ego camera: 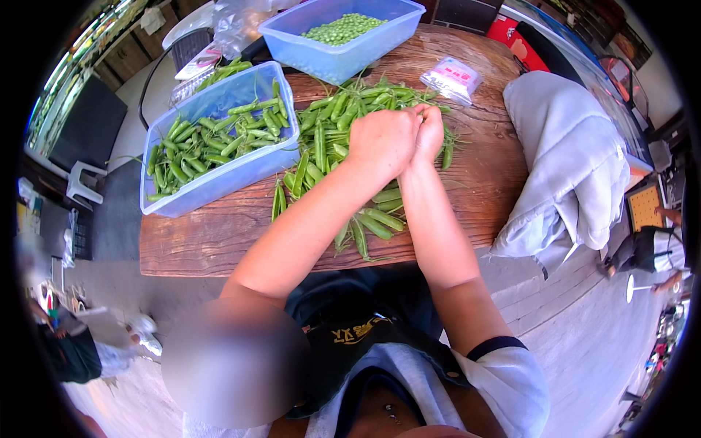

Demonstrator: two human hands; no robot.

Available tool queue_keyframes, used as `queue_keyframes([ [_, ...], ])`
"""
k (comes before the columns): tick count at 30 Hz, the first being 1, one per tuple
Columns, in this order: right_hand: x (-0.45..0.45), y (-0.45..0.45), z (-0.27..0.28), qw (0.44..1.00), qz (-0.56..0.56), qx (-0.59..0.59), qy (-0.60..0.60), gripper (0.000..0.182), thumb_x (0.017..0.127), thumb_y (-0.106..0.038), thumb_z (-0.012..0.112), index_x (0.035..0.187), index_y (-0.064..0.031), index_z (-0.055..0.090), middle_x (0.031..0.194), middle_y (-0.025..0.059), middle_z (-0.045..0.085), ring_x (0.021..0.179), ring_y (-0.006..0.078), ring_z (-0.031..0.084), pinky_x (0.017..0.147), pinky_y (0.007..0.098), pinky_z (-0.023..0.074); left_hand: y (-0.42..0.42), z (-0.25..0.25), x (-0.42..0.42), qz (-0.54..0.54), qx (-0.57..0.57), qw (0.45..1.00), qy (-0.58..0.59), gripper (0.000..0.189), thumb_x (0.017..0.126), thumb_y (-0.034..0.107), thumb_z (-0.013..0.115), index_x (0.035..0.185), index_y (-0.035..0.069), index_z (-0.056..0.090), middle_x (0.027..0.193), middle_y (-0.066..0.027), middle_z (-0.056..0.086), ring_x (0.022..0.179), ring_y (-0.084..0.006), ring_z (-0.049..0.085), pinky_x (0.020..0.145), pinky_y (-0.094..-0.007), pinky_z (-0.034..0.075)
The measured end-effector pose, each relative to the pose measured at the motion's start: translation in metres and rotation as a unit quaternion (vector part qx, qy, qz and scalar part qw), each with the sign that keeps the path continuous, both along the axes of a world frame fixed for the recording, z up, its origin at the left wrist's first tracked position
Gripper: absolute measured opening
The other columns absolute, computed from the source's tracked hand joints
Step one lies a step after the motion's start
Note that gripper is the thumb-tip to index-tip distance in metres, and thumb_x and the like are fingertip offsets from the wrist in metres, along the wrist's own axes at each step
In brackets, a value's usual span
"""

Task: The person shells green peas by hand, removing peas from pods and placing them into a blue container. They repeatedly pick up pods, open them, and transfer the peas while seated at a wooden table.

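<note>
My left hand (381,136) and my right hand (430,133) press together, fingers curled in, at the far side of a heap of green pea pods (334,117). Whatever lies between the fingers is hidden, so I cannot tell if they grip a pod. More pods (380,219) lie below my wrists, near the table's front edge. To the left, a translucent blue plastic tub (241,175) holds many short green pods (205,143). A second such tub (334,60), at the back, contains loose shelled peas (345,30).
The wooden table (202,246) has a curved right side. A small printed plastic packet (452,79) lies beyond my right hand. A grey padded garment (569,159) drapes over the right edge. A white plastic stool (86,183) stands left. People appear at both sides.
</note>
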State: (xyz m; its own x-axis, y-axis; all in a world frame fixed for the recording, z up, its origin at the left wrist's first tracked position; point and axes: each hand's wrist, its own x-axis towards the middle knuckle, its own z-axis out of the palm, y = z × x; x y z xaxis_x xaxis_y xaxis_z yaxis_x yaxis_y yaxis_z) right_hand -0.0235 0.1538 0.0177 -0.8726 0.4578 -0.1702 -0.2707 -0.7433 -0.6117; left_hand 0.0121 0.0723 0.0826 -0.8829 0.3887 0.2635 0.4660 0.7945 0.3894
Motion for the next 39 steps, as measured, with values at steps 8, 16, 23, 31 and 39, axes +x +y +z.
queue_keyframes([
  [8,-0.006,0.012,0.003,0.996,-0.005,-0.086,0.006,0.011,0.074,-0.015,0.046,0.07,-0.0074,0.052,0.069,0.0008,0.039,0.062,0.0117,0.041,0.056,0.025,0.0355,0.022,-0.008,-0.017,-0.013,0.117,0.993,-0.028,0.019,0.079,0.016,0.048,0.082,-0.001,0.053,0.075,-0.0237,0.058,0.071,-0.0389,0.056,0.065,-0.0451,0.043],
  [16,0.002,-0.001,0.013,0.996,-0.056,0.065,0.024,0.018,0.071,-0.006,0.04,0.077,0.0017,0.055,0.068,0.0048,0.045,0.059,0.0122,0.042,0.057,0.0244,0.0367,0.017,-0.032,-0.024,0.001,0.216,0.976,-0.03,0.02,0.082,0.016,0.045,0.083,-0.003,0.051,0.07,-0.0252,0.057,0.068,-0.0409,0.056,0.063,-0.0469,0.044],
  [23,0.002,-0.012,0.012,0.998,-0.026,0.041,0.03,0.017,0.07,-0.003,0.039,0.074,0.0019,0.055,0.07,0.0058,0.049,0.059,0.0131,0.043,0.058,0.0245,0.038,0.003,-0.039,-0.021,0.001,0.27,0.961,-0.066,0.022,0.088,0.015,0.04,0.096,0.001,0.055,0.078,-0.0234,0.058,0.073,-0.0383,0.057,0.066,-0.0412,0.043],
  [31,0.001,-0.016,0.004,0.997,-0.019,0.078,0.013,0.013,0.075,-0.005,0.042,0.069,-0.0004,0.053,0.066,0.0031,0.049,0.059,0.0116,0.044,0.052,0.0258,0.0381,0.002,-0.038,-0.024,-0.008,0.265,0.964,0.002,0.022,0.087,0.012,0.041,0.101,0.003,0.056,0.079,-0.0203,0.06,0.072,-0.0334,0.058,0.065,-0.0386,0.045],
  [39,0.003,-0.01,0.013,0.992,0.095,-0.076,-0.015,0.01,0.072,-0.007,0.045,0.077,-0.0015,0.053,0.066,0.0035,0.048,0.049,0.0109,0.041,0.043,0.021,0.033,-0.004,-0.031,-0.022,-0.008,0.358,0.93,-0.08,0.023,0.091,0.01,0.037,0.101,0.002,0.056,0.056,-0.0051,0.048,0.049,-0.0103,0.047,0.05,-0.0272,0.043],
])
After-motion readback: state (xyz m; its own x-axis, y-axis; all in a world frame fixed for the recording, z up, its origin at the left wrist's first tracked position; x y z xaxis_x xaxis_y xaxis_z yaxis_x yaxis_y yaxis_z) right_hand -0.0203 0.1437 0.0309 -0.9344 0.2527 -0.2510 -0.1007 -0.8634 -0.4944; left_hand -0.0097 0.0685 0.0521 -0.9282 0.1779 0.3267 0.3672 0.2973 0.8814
